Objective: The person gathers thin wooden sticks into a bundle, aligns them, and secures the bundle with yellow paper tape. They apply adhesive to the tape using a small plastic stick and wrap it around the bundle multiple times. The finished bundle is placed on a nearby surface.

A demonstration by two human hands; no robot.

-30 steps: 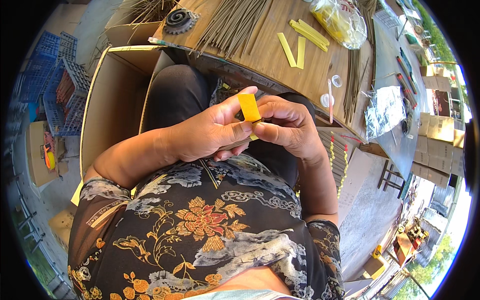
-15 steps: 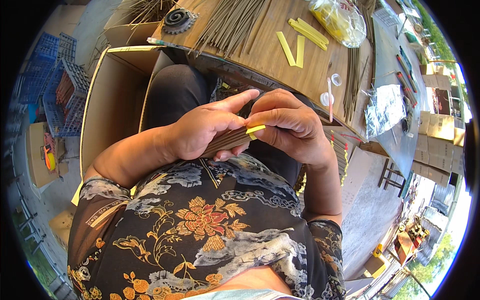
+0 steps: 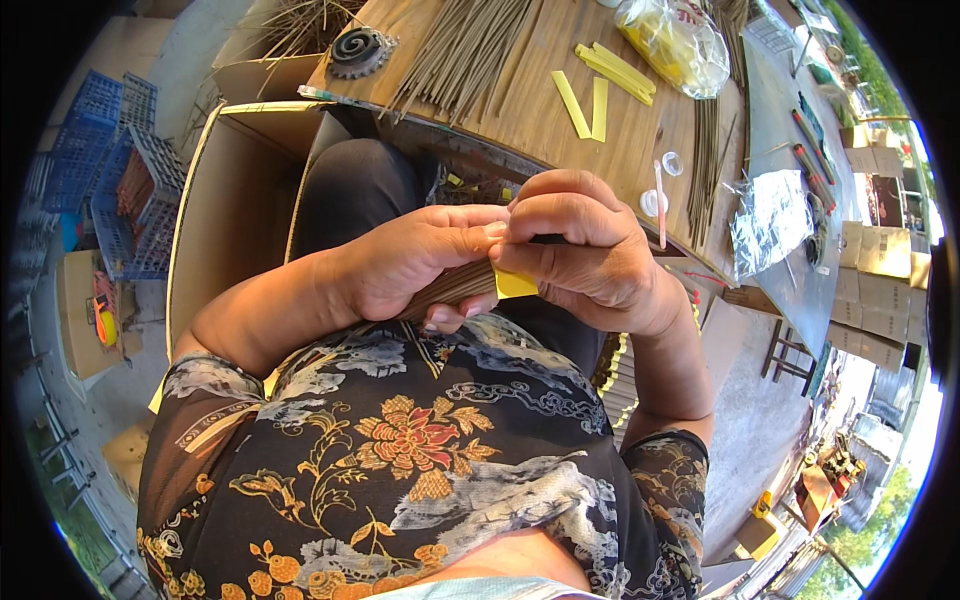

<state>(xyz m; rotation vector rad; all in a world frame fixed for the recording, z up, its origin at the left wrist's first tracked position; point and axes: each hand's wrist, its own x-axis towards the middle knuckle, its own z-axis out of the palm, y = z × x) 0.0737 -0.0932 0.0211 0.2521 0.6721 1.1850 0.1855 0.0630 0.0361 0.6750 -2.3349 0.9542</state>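
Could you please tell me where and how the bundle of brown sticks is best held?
Probably around the middle of the stick bundle, coming from the left, thumb above and fingertips beneath, as the left hand does: the sticks are thin and parallel, so they likely need enclosing, and the yellow strip and right hand occupy the right end.

From my remote seat I see a bundle of thin brown sticks (image 3: 458, 284), packed side by side, slanting up to the right across the left hand (image 3: 405, 262), which partly covers it. At its right end I see a smooth yellow strip (image 3: 516, 285) below the right hand (image 3: 592, 250), its top hidden; I can't tell whether it wraps the sticks.
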